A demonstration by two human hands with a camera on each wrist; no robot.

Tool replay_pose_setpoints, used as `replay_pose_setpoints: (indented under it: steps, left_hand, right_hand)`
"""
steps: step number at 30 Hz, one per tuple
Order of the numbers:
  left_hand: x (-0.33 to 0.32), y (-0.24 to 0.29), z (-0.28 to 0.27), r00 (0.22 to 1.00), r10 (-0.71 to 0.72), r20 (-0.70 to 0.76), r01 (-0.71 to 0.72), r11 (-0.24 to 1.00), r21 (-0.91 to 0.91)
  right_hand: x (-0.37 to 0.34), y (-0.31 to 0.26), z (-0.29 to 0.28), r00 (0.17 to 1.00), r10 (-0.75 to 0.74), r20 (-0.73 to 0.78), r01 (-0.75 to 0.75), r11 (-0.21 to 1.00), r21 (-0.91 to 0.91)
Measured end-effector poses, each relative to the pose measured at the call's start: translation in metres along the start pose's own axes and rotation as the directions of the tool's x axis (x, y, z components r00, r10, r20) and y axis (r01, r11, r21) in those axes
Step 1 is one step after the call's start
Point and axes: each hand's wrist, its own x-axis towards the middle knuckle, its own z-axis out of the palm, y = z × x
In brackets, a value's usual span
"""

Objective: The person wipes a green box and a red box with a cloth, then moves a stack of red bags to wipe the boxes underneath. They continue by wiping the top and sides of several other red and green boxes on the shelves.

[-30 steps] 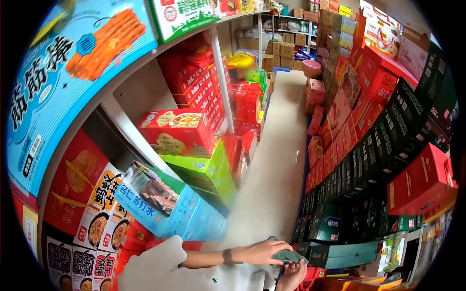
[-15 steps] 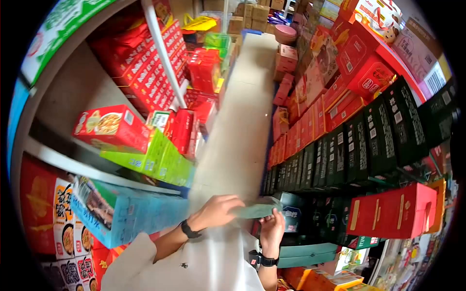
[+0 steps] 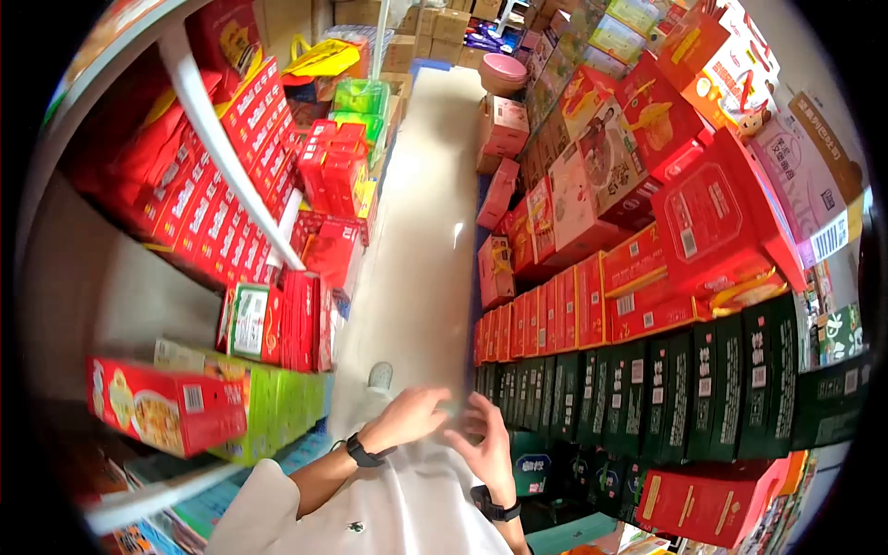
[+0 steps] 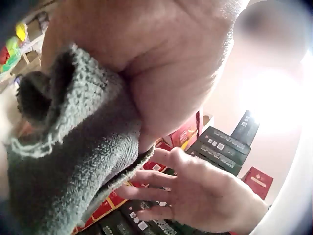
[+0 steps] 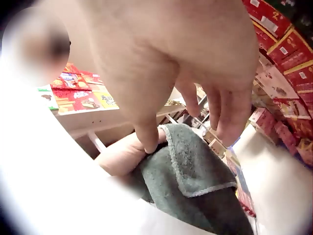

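A grey-green cloth [image 4: 93, 156] with a pale stitched edge hangs folded from my left hand [image 3: 405, 416], whose fingers are partly hidden behind it. In the right wrist view the cloth [image 5: 195, 171] drapes below my right hand [image 5: 195, 63], with the thumb tip close to its upper edge. My right hand [image 3: 488, 442] is spread, its fingers loosely extended beside the cloth. Both hands are in front of the white shirt [image 3: 370, 504], over the aisle.
Dark green boxes [image 3: 638, 388] stand in a row on the right, with red boxes [image 3: 564, 296] beyond. At left are a shelf post [image 3: 217, 139], a red food box [image 3: 166, 407] and green cartons [image 3: 277, 407]. The pale floor [image 3: 416, 185] leads back to a pink basin [image 3: 504, 69].
The view has swung down and to the right along the aisle. Earlier both hands held the cloth stretched between them; now my right hand has let go and its fingers are spread.
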Motion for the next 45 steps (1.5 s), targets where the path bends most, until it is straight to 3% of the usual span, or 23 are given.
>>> replay_pose_setpoints:
  steps: [1,2,3,6,10,15,18,19,22,25,27,28,31,34,39,42,45]
  left_hand:
    - [0.013,0.001,-0.016,0.997,-0.023,0.068,0.022,1.000,0.013]
    - [0.026,-0.002,-0.030,0.996,0.075,0.056,-0.076,0.997,0.017]
    - [0.041,-0.005,-0.042,0.992,0.083,0.092,-0.084,0.996,0.011]
    - [0.076,-0.023,-0.072,0.979,0.135,0.152,-0.141,0.990,0.031]
    - [0.120,-0.040,-0.107,0.978,0.153,0.144,-0.164,0.984,0.073]
    - [0.177,-0.056,-0.155,0.983,0.048,0.179,-0.052,0.999,0.015]
    - [0.218,-0.075,-0.175,0.991,0.025,0.134,-0.025,1.000,-0.004]
    - [0.236,-0.080,-0.182,0.992,0.023,0.127,-0.024,1.000,0.006]
    - [0.296,-0.098,-0.205,0.976,-0.124,0.178,0.110,0.990,0.083]
    - [0.357,-0.092,-0.237,0.997,-0.077,0.027,0.075,0.995,0.059]
    - [0.396,-0.075,-0.262,0.982,-0.188,0.015,0.189,0.978,-0.091]
    - [0.414,-0.070,-0.273,0.976,-0.218,-0.006,0.214,0.964,-0.157]
    - [0.464,-0.079,-0.290,0.972,-0.179,-0.155,0.147,0.969,-0.199]
    - [0.513,-0.075,-0.306,0.954,-0.185,-0.237,0.086,0.923,-0.374]
    - [0.594,-0.091,-0.338,0.929,-0.092,-0.359,0.011,0.975,-0.221]
    - [0.655,-0.108,-0.365,0.935,-0.021,-0.353,-0.027,0.991,-0.130]
    - [0.722,-0.129,-0.395,0.965,0.042,-0.259,-0.066,0.994,-0.082]
  right_hand:
    - [0.017,-0.009,0.008,0.999,-0.052,0.003,0.052,0.994,-0.100]
    - [0.034,-0.017,0.016,0.995,-0.102,0.014,0.103,0.975,-0.198]
    - [0.049,-0.022,0.024,0.997,-0.045,0.059,0.056,0.978,-0.200]
    - [0.088,-0.017,0.053,0.999,0.051,-0.009,-0.052,0.974,-0.218]
    - [0.144,-0.023,0.060,0.996,0.065,-0.060,-0.076,0.977,-0.198]
    - [0.234,-0.005,0.068,0.970,-0.175,-0.171,0.139,0.969,-0.202]
    - [0.293,0.007,0.065,0.978,0.160,-0.134,-0.166,0.985,-0.038]
    - [0.315,0.007,0.061,0.978,0.188,-0.094,-0.186,0.982,0.030]
    - [0.395,0.004,0.046,0.985,0.136,-0.103,-0.138,0.990,-0.011]
    - [0.476,0.003,0.028,0.995,0.099,-0.024,-0.098,0.995,0.010]
    - [0.526,0.002,0.016,1.000,0.022,-0.009,-0.021,0.998,0.055]
    - [0.549,-0.004,0.006,0.998,0.056,0.043,-0.057,0.997,0.042]
    - [0.613,-0.029,-0.018,0.980,0.148,0.137,-0.158,0.985,0.069]
    - [0.666,-0.024,-0.028,0.989,0.062,0.135,-0.063,0.998,0.004]
    - [0.749,-0.028,-0.034,0.998,0.050,0.029,-0.049,0.998,-0.028]
    - [0.801,-0.021,-0.030,0.999,0.004,-0.055,-0.013,0.986,-0.169]
    - [0.855,-0.012,-0.031,0.994,0.062,-0.093,-0.094,0.912,-0.400]
